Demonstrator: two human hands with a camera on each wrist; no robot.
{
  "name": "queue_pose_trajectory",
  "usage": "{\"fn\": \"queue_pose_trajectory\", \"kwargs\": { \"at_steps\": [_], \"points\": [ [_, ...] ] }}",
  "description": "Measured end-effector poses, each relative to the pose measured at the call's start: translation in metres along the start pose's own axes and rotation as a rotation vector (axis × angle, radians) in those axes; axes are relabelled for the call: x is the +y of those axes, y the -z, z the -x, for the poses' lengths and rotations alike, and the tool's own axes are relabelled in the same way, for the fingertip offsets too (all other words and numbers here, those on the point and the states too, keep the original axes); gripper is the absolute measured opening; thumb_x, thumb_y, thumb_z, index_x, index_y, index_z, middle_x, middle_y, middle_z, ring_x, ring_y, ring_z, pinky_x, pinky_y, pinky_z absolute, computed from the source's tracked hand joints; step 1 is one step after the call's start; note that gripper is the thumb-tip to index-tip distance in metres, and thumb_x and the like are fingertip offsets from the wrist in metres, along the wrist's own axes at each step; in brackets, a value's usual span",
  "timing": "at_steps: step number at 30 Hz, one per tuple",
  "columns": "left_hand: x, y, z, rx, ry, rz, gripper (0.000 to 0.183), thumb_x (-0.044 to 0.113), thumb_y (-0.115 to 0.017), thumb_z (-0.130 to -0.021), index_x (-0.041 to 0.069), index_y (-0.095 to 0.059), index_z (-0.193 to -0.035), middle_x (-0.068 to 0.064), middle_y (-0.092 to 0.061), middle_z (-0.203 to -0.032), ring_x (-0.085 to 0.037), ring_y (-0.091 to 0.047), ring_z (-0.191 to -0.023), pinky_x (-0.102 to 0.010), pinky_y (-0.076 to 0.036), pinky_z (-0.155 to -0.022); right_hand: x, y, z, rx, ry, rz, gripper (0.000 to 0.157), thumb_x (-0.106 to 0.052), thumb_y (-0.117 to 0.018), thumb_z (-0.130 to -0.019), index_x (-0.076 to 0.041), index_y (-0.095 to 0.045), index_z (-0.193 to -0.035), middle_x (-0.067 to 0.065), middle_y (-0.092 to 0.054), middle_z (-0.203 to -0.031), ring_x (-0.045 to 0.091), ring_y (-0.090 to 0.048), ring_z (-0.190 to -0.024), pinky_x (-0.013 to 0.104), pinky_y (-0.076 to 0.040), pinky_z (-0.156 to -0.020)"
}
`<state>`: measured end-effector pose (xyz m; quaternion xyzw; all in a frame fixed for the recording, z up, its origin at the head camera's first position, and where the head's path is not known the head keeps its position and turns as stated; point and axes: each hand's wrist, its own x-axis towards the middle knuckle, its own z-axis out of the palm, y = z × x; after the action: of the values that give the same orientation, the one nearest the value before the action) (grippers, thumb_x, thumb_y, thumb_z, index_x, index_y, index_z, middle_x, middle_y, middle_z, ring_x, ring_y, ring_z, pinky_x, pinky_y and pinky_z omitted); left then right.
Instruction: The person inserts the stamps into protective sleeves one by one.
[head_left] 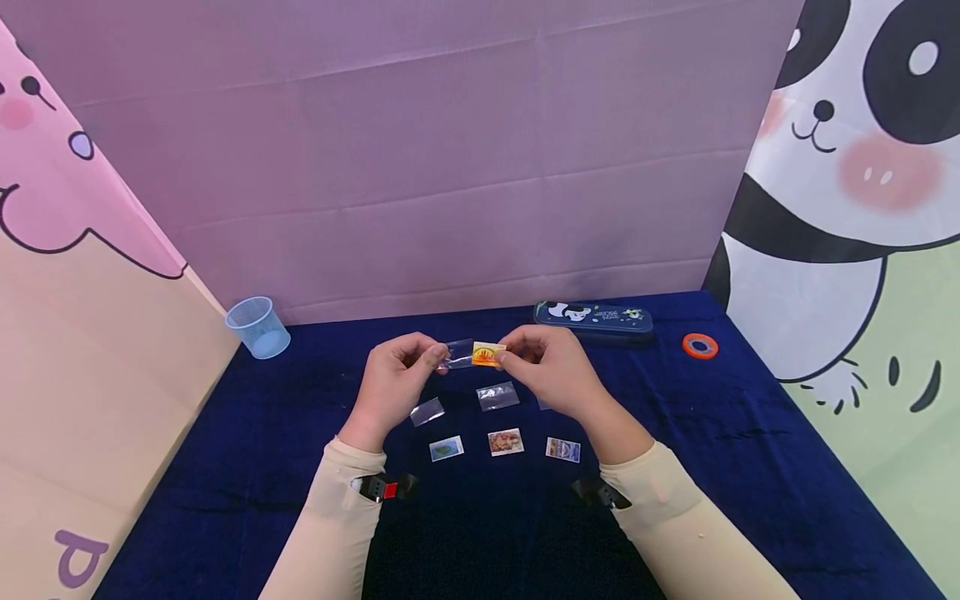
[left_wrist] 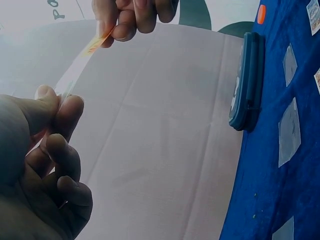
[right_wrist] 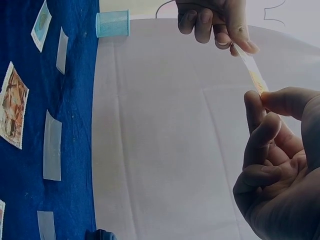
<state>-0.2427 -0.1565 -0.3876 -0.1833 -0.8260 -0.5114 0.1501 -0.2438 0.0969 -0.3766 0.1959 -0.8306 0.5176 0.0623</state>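
Above the table, my left hand [head_left: 392,383] pinches the left end of a small clear plastic sleeve [head_left: 459,355] between thumb and index finger. A yellow-orange stamp [head_left: 486,354] meets the sleeve's right end, and my right hand [head_left: 557,371] pinches its outer edge. Seen from the right wrist, sleeve and stamp [right_wrist: 256,79] form one thin strip between the two hands. Below lie a blue-green stamp [head_left: 447,448], a reddish-brown stamp [head_left: 506,442] and a blue-purple stamp [head_left: 563,450]. Behind them lie clear sleeves [head_left: 498,396], one partly hidden by my right hand.
A blue mesh cup [head_left: 258,327] stands at the back left of the dark blue cloth [head_left: 315,408]. At the back right are a dark panda pencil case [head_left: 611,318] and an orange tape roll [head_left: 688,347]. Fabric walls border the table at the back and sides.
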Motion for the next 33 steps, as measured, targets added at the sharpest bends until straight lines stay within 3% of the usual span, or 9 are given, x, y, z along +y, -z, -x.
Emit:
{"fn": "queue_pose_trajectory", "kwargs": {
  "at_steps": [14, 33],
  "points": [
    [-0.002, -0.002, 0.0003, -0.014, 0.02, 0.0, 0.014, 0.025, -0.069, -0.102, 0.016, -0.078, -0.096, 0.003, -0.073, -0.085, -0.016, -0.068, -0.08, -0.04, -0.055, -0.073, 0.0001, -0.0024, -0.0005, -0.013, -0.015, 0.029, 0.004, -0.017, -0.075, -0.098, -0.018, -0.079, -0.1, -0.002, -0.071, -0.085, 0.024, -0.056, -0.07, 0.031, -0.043, -0.057],
    [0.0021, -0.0028, -0.0002, -0.044, 0.028, -0.028, 0.013, 0.027, -0.072, -0.102, 0.017, -0.08, -0.098, 0.005, -0.074, -0.088, -0.021, -0.059, -0.07, -0.034, -0.049, -0.065, 0.001, -0.0029, -0.0009, -0.034, -0.002, 0.028, 0.014, -0.023, -0.073, -0.101, -0.018, -0.08, -0.112, 0.0, -0.068, -0.087, 0.024, -0.054, -0.067, 0.03, -0.042, -0.053]
  ]
}}
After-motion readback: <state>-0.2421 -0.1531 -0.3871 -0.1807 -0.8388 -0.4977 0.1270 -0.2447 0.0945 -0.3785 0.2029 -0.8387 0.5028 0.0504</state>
